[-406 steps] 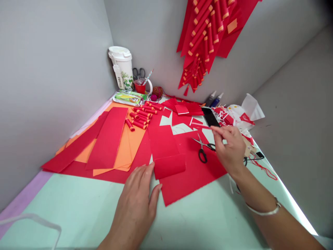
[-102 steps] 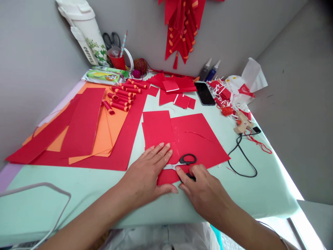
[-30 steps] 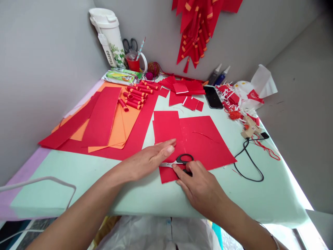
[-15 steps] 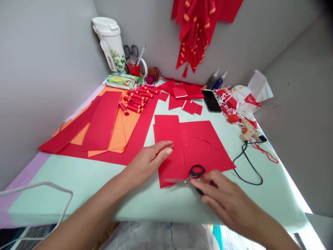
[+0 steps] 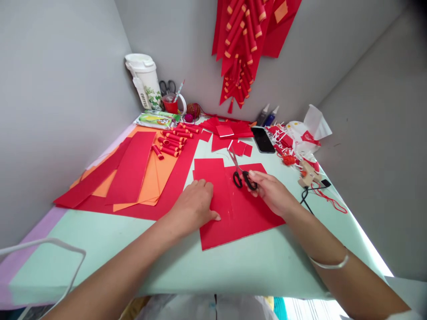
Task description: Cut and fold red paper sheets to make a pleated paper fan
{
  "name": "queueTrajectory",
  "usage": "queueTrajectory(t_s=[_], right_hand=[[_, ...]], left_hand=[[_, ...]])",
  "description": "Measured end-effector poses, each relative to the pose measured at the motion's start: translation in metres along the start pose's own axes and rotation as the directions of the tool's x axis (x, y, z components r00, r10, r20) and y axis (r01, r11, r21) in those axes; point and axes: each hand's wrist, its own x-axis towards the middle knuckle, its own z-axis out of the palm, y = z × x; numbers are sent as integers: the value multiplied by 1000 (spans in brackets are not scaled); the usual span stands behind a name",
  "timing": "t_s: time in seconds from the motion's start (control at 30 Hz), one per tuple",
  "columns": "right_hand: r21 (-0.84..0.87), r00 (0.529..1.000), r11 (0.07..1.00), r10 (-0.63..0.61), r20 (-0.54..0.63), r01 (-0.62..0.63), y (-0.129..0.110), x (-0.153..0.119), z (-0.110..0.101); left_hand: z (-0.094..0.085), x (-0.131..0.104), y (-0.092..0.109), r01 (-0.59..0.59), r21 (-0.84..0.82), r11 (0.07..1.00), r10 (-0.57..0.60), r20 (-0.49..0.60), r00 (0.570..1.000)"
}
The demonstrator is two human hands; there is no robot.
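Curled at the left edge of a narrow red paper strip (image 5: 209,171), my left hand (image 5: 195,202) grips it with its thumb on top. The strip lies on a larger red paper sheet (image 5: 247,209), where shiny thin streaks run beside the strip. My right hand (image 5: 271,189) holds black-handled scissors (image 5: 237,166) above the sheet's right part. Only one handle loop is in its fingers. The blades are slightly parted and point to the back, toward small red paper pieces (image 5: 238,146).
Red paper tubes (image 5: 170,144) with orange ends and orange sheets (image 5: 151,180) lie at left. Behind stand a white cup (image 5: 147,80) and a red pot (image 5: 171,106). A phone (image 5: 263,139), scraps (image 5: 282,138) and a corded glue gun (image 5: 308,173) lie at right. A firecracker decoration (image 5: 240,49) hangs above.
My right hand has carried the scissors from the sheet's near edge toward the back, and the blades have turned from leftward to pointing away. My left hand has curled at the strip's edge.
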Motion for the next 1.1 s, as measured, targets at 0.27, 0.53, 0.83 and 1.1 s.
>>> queueTrajectory(t_s=[0.27, 0.53, 0.83, 1.1], right_hand=[[20, 993, 996, -81, -81, 83, 17, 9, 5], [84, 993, 994, -74, 89, 67, 11, -3, 15], [157, 962, 986, 12, 274, -57, 10, -6, 16], [159, 972, 986, 9, 236, -47, 15, -5, 16]], left_hand=[[-36, 2, -14, 55, -748, 661, -21, 55, 998], [-41, 17, -23, -1, -981, 196, -127, -26, 992], [-26, 16, -37, 40, -992, 120, -83, 31, 996], [-25, 18, -41, 69, -992, 107, -117, 57, 992]])
